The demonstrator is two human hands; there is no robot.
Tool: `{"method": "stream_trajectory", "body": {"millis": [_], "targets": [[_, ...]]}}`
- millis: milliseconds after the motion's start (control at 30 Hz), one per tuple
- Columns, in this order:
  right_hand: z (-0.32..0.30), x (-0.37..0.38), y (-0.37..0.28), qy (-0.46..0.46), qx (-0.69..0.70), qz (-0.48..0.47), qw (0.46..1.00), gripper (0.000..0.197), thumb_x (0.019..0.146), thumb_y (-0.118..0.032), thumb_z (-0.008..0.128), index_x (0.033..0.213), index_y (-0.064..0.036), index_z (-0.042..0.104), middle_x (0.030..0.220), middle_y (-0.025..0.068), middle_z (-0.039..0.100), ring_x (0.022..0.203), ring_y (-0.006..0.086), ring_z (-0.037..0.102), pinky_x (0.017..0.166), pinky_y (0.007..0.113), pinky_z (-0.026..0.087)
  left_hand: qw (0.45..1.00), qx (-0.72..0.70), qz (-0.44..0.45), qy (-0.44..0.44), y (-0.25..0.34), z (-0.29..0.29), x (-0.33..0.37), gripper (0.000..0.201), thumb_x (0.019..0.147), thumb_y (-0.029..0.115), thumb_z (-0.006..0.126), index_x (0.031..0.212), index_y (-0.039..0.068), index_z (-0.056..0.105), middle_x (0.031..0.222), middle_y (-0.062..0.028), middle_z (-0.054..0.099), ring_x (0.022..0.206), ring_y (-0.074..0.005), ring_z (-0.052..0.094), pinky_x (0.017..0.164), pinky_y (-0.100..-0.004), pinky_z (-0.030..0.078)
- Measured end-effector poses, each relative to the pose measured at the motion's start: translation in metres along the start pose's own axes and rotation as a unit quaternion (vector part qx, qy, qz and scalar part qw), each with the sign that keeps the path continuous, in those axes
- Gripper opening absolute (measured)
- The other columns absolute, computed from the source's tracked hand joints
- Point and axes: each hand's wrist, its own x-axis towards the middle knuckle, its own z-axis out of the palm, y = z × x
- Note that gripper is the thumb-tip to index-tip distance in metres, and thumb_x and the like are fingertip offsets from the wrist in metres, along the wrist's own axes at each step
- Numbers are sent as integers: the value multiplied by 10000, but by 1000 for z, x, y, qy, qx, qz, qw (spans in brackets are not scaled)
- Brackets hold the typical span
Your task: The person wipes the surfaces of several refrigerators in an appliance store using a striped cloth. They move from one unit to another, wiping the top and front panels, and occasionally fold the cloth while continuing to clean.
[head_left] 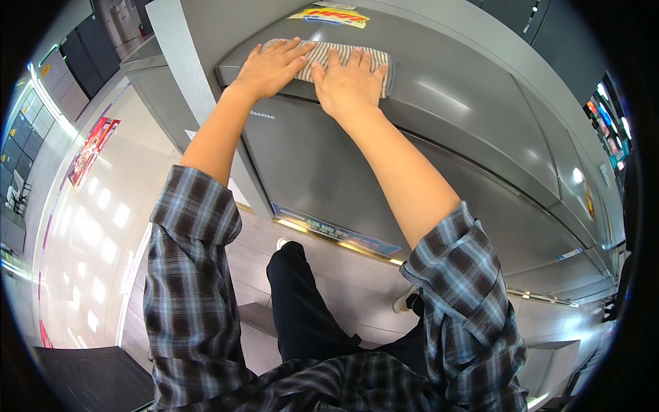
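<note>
A folded striped cloth (pixel 320 52), beige and dark grey, lies flat against the grey front of a refrigerator (pixel 439 89). My left hand (pixel 273 70) rests on the cloth's left end, palm down with fingers stretched out. To its right, my right hand (pixel 350 81) presses flat on the cloth, its fingers spread. Neither hand is wrapped round anything. The cloth's right edge shows past my right fingers; much of the rest is under my hands. Both hands sit just above the dark gap between the upper door and the lower panel (pixel 309 151).
A colourful sticker (pixel 333 16) is on the door beyond my hands. A pale vertical panel (pixel 180 62) stands left of the refrigerator. Along its foot runs a lit gold strip (pixel 329 240). Glossy floor (pixel 96 220) stretches left, and a dark flat-topped object (pixel 96 378) stands at lower left.
</note>
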Motion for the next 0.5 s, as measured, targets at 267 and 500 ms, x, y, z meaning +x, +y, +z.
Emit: {"method": "stream_trajectory", "body": {"millis": [267, 500], "targets": [[15, -8, 3, 23, -5, -47, 999, 588, 1011, -495, 261, 1458, -140, 403, 1492, 212, 379, 1409, 371, 312, 1131, 573, 198, 997, -27, -27, 69, -2, 19, -20, 469, 997, 396, 321, 1442, 315, 444, 1507, -53, 412, 1410, -247, 337, 1140, -539, 216], [32, 9, -6, 110, 40, -99, 988, 571, 987, -517, 364, 1410, -150, 478, 1458, 185, 441, 1369, 373, 372, 1097, 607, 226, 991, -19, 58, 118, -32, 24, -16, 429, 996, 292, 376, 1371, 155, 533, 1400, -102, 527, 1313, -315, 458, 1078, -446, 343]]}}
